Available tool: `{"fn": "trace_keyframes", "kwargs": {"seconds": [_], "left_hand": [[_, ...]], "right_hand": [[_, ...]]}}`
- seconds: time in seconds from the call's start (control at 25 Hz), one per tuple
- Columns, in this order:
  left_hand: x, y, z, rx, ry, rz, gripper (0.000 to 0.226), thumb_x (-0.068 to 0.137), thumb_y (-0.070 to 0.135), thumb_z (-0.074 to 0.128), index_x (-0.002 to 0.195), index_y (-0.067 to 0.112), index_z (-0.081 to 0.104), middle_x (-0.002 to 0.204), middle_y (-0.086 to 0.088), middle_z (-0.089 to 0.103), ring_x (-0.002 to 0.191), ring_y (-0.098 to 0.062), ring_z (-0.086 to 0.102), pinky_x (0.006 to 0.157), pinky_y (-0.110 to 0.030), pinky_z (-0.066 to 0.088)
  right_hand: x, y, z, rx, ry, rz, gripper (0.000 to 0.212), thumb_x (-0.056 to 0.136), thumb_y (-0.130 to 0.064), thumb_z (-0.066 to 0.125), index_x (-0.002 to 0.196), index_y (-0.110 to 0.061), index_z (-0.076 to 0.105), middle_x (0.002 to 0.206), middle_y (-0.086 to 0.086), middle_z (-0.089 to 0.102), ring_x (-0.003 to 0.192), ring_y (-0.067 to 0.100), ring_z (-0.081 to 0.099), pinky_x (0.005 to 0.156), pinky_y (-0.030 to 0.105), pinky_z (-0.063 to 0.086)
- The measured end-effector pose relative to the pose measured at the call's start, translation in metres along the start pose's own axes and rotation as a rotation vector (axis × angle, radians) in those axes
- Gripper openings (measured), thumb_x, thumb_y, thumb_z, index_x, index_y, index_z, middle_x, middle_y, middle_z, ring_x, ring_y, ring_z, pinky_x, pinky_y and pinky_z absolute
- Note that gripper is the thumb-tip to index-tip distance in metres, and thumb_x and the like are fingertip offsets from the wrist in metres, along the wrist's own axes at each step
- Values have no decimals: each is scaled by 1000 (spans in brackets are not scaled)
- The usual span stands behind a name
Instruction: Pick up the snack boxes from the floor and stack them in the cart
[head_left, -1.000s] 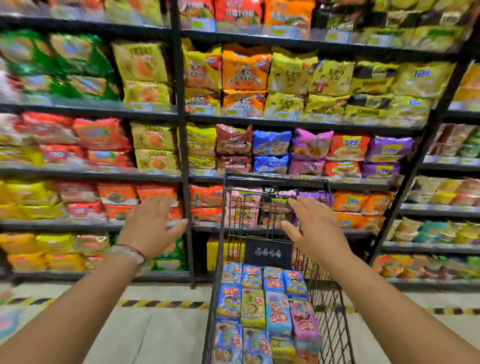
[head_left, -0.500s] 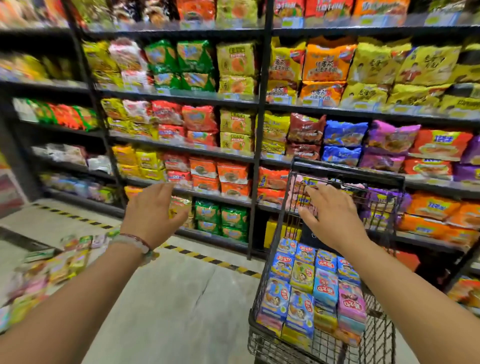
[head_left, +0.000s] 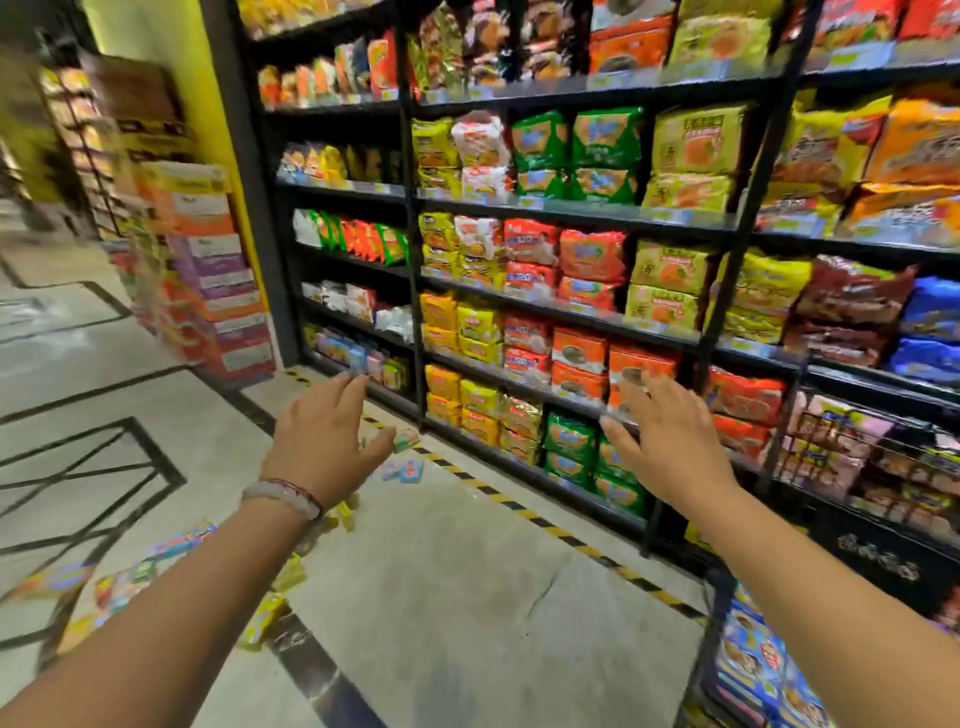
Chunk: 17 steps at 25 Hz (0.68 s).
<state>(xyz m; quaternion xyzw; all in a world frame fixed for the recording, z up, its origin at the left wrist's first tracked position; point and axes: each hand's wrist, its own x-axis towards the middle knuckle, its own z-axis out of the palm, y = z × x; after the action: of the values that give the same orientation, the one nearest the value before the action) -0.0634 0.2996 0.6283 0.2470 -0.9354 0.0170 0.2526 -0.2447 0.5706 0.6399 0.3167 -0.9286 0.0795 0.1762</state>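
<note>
Several small colourful snack boxes (head_left: 408, 470) lie scattered on the grey floor at the left, from beside the striped floor line down to the lower left (head_left: 171, 545). The black wire cart (head_left: 852, 467) stands at the right edge, with stacked snack boxes (head_left: 753, 654) in it at the lower right. My left hand (head_left: 324, 436) is raised over the floor, fingers spread, holding nothing. My right hand (head_left: 670, 447) hovers in front of the shelves, left of the cart, fingers straight and empty.
Tall black shelves (head_left: 571, 213) full of noodle packs run along the right and far side. A stack of cartons (head_left: 218, 270) stands at the shelf's left end. A yellow-black striped line (head_left: 519, 512) marks the floor below the shelves.
The view has swung left, so the cart slid to the right edge and more floor boxes came into sight. Both hands stayed raised and empty, the right one now off the cart.
</note>
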Motion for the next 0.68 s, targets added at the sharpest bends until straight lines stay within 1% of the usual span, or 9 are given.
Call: {"fn": "trace_keyframes", "kwargs": {"seconds": [0.04,0.12,0.2,0.28,0.4,0.44,0.52,0.68], "left_hand": [[-3,-20,-5,21,3,-26,70,84,54,47,138,9,44,139,-11,47,126,-31,44,99,-46,35],[-7,-61,-11,50,37,-57,83,73,62,29,133,9,49,132,-13,52,120,-32,48,95,-47,38],[-9,-98,-13,52,36,-88,88,69,64,22,131,8,51,130,-14,53,119,-33,49,95,-48,38],[-13,-131,-15,63,38,-112,87,69,65,23,128,7,52,127,-15,54,116,-35,52,94,-49,40],[-21,-173,-16,104,30,-138,77,73,59,31,118,3,58,112,-17,61,102,-37,59,85,-50,46],[-23,-185,-16,109,17,-153,76,73,58,32,117,2,59,110,-18,62,100,-37,60,84,-50,47],[-27,-207,-15,113,-11,-190,77,74,58,32,118,2,58,114,-18,61,103,-37,59,86,-49,46],[-36,-242,-9,135,-14,-248,78,74,60,30,121,4,57,117,-17,59,107,-36,58,90,-50,44]], "right_hand": [[6,-22,6,1,-5,-20,58,96,-51,34,146,-22,27,150,6,28,139,26,21,113,40,15],[18,-61,19,6,-6,-56,57,96,-51,34,145,-21,28,150,7,29,138,26,22,112,42,16],[30,-96,30,22,1,-90,57,96,-51,34,145,-22,29,149,8,30,138,27,24,112,43,18],[41,-128,40,40,-10,-117,59,97,-52,32,147,-22,26,151,9,27,139,28,21,113,42,15],[53,-172,54,83,-23,-146,60,96,-51,30,148,-22,24,154,9,23,142,27,17,115,43,11],[56,-185,58,95,-24,-161,59,96,-51,30,148,-22,24,154,9,22,142,27,17,115,43,11],[61,-209,65,111,-38,-192,59,96,-51,30,148,-23,24,155,7,21,143,26,15,115,42,10],[76,-250,78,146,-74,-254,59,97,-51,29,148,-23,23,155,5,19,143,24,13,115,42,8]]}}
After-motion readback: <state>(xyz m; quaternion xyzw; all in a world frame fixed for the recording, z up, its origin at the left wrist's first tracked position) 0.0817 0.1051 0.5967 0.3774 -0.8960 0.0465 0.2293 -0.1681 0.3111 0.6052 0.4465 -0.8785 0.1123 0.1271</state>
